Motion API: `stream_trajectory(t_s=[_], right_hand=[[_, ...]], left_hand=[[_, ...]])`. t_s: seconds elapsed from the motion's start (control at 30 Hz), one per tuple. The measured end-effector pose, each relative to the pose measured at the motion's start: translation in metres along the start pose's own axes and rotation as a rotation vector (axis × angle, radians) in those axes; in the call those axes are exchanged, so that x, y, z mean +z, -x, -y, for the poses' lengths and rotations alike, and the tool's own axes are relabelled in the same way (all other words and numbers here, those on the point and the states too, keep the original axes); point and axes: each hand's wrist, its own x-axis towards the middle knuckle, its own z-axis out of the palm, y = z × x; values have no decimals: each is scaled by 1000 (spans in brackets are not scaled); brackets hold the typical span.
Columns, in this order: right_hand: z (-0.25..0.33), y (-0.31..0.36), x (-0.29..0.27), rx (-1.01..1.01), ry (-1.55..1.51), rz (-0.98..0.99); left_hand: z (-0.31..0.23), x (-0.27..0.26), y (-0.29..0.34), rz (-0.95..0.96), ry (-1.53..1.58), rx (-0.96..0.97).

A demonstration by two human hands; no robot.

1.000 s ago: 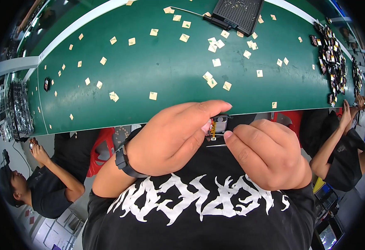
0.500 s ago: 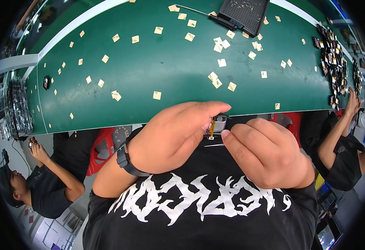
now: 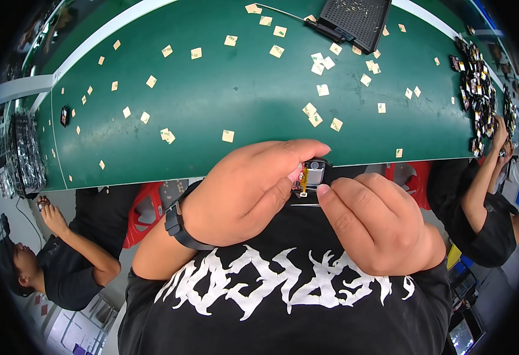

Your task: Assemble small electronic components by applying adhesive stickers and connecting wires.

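Note:
My left hand (image 3: 243,188) grips a small electronic device (image 3: 315,176) at the table's near edge, between thumb and fingers. The device has a black housing, a silvery rectangular part inside and a yellow flex strip ending in a small pale connector on its near side. Closed in a pinch, my right hand (image 3: 378,222) is just right of the device. Thin metal tweezers (image 3: 305,205) stick out leftward from under its fingers, below the connector; the rest of them is hidden by the hand.
Small cream paper squares (image 3: 228,136) lie scattered over the green table (image 3: 182,112). At the far side are a black perforated tray (image 3: 354,23) and a screwdriver (image 3: 283,13). Small black devices (image 3: 478,94) are heaped at right, silvery packs (image 3: 26,154) at left. Co-workers sit on both sides.
The device has tilted slightly in my left hand, showing more of its inside. My right hand has lowered a little, with the tweezers nearly in place. The view has shifted slightly.

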Motion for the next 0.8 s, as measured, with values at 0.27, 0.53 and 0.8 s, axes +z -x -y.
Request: stream_trajectory(t_s=[0.27, 0.53, 0.8], right_hand=[[-5, 0, -1, -23, -65, 33], [-1, 2, 4, -21, -11, 2], [0, 3, 7, 6, -21, -28]], left_hand=[[-1, -1, 2, 3, 10, 3], [-1, 0, 1, -16, 5, -23], [-1, 0, 0, 2, 13, -30]])
